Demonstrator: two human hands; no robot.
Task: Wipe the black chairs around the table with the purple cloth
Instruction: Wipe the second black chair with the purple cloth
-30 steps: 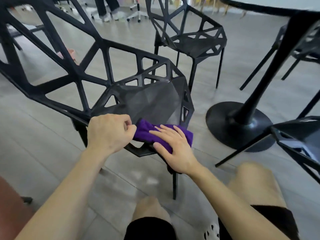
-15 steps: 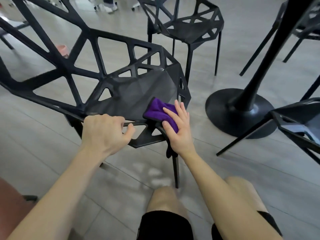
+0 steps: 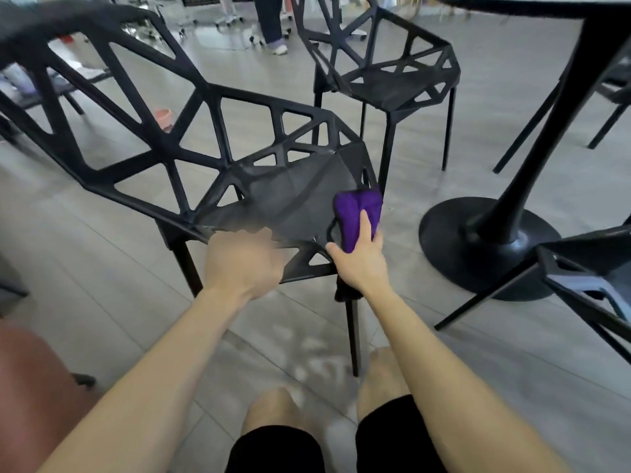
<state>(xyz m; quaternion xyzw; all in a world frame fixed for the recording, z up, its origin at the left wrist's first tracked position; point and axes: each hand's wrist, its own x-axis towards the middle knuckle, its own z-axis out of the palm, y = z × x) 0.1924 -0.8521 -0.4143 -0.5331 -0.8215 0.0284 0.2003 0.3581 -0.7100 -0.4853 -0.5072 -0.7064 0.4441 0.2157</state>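
A black lattice chair (image 3: 286, 196) stands in front of me, its back to the left. The purple cloth (image 3: 355, 208) lies bunched on the seat's right front corner. My right hand (image 3: 362, 264) presses it there, one straight finger lying over the cloth and the thumb out to the left. My left hand (image 3: 242, 261) is at the seat's front rim, left of the cloth. It is motion-blurred, so its fingers are unclear. A second black chair (image 3: 389, 80) stands behind.
The table's black pedestal base (image 3: 478, 240) stands to the right, with its top (image 3: 532, 3) above. Part of another black chair (image 3: 587, 264) is at the right edge. A person's legs (image 3: 269, 25) stand at the back. My knees are below the chair.
My right hand has slid the cloth from the seat's front rim rightward and outward to the right front corner. My left hand, which gripped the front rim, is now blurred in motion.
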